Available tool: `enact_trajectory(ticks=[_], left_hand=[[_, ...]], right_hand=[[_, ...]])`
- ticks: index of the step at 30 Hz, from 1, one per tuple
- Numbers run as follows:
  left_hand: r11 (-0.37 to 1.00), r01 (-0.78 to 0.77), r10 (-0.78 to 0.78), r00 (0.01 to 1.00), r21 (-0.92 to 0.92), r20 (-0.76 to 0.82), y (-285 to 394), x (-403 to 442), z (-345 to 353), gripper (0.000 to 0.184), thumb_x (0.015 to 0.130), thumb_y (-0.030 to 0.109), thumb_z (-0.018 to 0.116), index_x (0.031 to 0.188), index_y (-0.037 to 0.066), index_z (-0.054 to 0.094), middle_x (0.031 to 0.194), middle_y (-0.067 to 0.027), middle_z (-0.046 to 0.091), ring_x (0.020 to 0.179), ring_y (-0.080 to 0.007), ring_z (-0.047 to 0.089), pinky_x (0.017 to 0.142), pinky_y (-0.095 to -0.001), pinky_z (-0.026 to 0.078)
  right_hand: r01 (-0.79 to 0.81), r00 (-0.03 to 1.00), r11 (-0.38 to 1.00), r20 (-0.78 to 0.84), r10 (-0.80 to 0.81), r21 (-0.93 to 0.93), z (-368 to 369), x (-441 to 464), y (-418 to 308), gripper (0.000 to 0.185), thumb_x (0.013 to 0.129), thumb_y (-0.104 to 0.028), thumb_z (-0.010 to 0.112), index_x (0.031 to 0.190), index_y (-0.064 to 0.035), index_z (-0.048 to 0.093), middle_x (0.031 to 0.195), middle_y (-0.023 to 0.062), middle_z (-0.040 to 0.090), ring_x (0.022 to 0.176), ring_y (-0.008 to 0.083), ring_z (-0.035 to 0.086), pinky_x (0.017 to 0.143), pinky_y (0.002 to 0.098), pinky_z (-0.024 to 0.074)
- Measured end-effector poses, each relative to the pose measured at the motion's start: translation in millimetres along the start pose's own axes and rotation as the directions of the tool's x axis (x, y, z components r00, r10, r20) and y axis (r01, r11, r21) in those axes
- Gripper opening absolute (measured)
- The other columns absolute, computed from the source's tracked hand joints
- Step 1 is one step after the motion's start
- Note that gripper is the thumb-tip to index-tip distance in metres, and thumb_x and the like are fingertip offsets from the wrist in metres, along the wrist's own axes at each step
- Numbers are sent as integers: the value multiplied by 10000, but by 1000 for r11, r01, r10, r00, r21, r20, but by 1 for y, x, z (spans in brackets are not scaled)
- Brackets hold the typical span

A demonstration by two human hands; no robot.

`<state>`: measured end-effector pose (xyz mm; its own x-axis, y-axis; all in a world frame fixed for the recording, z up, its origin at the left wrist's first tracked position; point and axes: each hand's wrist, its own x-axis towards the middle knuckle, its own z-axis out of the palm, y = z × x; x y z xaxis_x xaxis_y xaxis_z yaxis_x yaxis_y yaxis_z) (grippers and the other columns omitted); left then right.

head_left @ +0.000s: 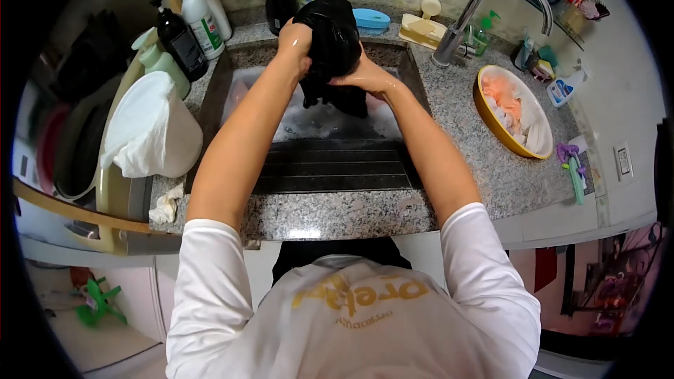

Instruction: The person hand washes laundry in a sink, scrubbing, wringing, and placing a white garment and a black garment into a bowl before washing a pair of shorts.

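A wet, bunched black cloth (331,38) is held up over the sink by both hands; its exact kind cannot be made out. My left hand (295,43) grips it on the left side, fingers closed around its edge. On the lower right, my right hand (365,76) is closed on the same cloth, with suds or water shining on the wrist. Part of the cloth hangs down toward the soapy water (309,123) in the dark sink (214,98). A ribbed black washboard slope (330,165) forms the sink's near side.
A white bucket (158,133) with cloth over its rim stands left, near pump bottles (181,38). Behind are a blue brush (371,20), a soap dish (421,29) and the faucet (463,24). To the right, a yellow-rimmed basin (495,123) holds peach and white laundry.
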<state>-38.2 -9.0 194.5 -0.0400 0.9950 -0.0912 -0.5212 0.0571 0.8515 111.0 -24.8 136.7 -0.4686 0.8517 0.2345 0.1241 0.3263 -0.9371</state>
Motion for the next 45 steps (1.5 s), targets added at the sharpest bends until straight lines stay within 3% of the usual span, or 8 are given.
enact_trajectory(ticks=[9,12,19,26,33,35,41,45], left_hand=[[974,163,-160,987,-157,31,-11,11,-19,241,784,174,491,939,6,564,911,-142,588,852,-255,570,762,-397,476],[991,136,-135,986,-8,94,-8,9,-34,229,793,170,493,940,12,568,912,-130,592,874,-245,568,803,-393,457],[946,318,-259,849,-55,460,-36,-30,-39,522,811,481,510,1184,122,454,1098,-69,545,973,-197,553,858,-350,444],[970,238,-243,910,57,337,-70,-38,-30,625,752,365,652,1242,118,354,1171,-65,462,1079,-208,456,862,-343,400],[987,31,-91,915,157,392,-88,-34,-41,638,751,303,671,1242,54,348,1152,-89,467,1078,-211,453,890,-334,389],[928,314,-368,851,199,374,-76,-39,-43,512,774,279,647,1172,58,415,1069,-77,504,948,-181,516,728,-290,462],[748,577,-359,768,-327,531,-64,-33,-49,356,820,193,573,1083,14,413,919,-119,489,729,-165,478,498,-204,378],[481,732,-252,643,-484,723,-50,-47,-39,500,809,182,556,1178,-26,291,1015,-134,430,798,-187,453,515,-227,380]], right_hand=[[-66,976,853,-146,164,518,32,4,21,690,617,42,682,1223,-69,371,1133,83,497,1019,197,496,858,312,419],[-25,942,929,-301,145,369,32,4,16,537,650,3,655,1144,-37,449,1020,84,558,917,196,555,795,309,454],[8,946,740,-244,212,673,15,17,9,562,654,-150,682,1141,-9,440,1021,140,548,874,246,572,726,334,478],[212,705,962,-708,-27,174,28,42,61,607,606,-84,716,1116,29,408,1033,153,541,925,230,539,781,317,440],[-323,725,937,-672,154,-134,32,33,48,1032,529,-425,734,1291,21,201,1178,243,456,1055,337,483,873,358,397],[-445,794,884,-520,314,-146,27,28,31,1096,545,-530,700,1321,17,152,1265,272,358,1118,343,435,881,352,387],[-173,941,728,-108,322,663,-17,2,19,598,809,-521,492,1210,-89,392,1110,125,458,1054,240,422,888,382,331],[78,850,610,-372,373,788,-25,2,47,764,742,-657,435,1255,-95,358,1145,125,456,1100,278,399,889,481,345]])
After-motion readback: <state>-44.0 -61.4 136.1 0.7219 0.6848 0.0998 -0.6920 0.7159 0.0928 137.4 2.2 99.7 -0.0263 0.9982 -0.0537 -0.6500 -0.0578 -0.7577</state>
